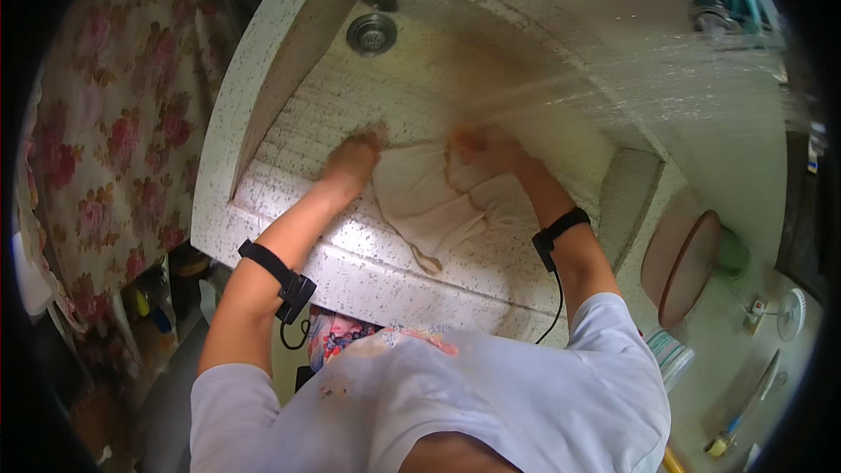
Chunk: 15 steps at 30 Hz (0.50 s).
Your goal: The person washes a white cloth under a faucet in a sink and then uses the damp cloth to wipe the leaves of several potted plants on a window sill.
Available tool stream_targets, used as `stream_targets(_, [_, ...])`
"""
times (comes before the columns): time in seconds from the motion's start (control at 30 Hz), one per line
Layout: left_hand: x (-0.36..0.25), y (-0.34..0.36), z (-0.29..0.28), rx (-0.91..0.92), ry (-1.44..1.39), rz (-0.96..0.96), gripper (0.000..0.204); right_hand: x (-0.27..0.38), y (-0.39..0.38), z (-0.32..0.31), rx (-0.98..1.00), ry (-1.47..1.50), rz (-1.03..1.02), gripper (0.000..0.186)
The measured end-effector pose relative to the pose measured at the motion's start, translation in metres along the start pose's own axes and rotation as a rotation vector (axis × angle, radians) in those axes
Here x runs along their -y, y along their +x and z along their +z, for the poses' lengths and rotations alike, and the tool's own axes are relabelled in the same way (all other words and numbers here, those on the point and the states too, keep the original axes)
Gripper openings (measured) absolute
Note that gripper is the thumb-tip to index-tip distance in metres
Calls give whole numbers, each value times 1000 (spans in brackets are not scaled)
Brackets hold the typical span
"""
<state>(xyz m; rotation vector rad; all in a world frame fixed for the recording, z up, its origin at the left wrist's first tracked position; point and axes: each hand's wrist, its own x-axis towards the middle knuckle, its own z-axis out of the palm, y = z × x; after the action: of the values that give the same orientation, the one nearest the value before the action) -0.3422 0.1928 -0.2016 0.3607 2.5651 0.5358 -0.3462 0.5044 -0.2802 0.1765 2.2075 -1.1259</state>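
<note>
Nearest is the person's white short-sleeved T-shirt, close to the front edge of a white, dark-speckled stone sink with a ridged sloping floor. Bare forearms reach over that edge, each with a black band carrying a small black device, on the left and on the right.

Just inside the front edge, toward its middle, a pale off-white, thin wet cloth lies spread and creased on the ridges, a narrow loop of it trailing toward that edge. The left hand is bunched at the cloth's far left corner, so the cloth lies to its right and nearer the person; whether its fingers are closed on the fabric I cannot tell. The right hand is over the cloth's far right part, blurred, and its grip cannot be told either.

Beyond the hands, a fan of water sprays across from the right, from the side of a metal tap past the sink's right edge. Farthest inside, near the far left corner, sits a round metal drain.
</note>
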Motion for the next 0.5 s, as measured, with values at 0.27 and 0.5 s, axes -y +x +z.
stream_targets(0.27, [-37, 50, -147, -636, -809, 191, 9, 50, 19, -106, -506, -31, -337, 31])
stream_targets(0.5, [-26, -30, -67, -70, -335, 329, 28, -7, -36, -68, -853, -1525, -679, 29])
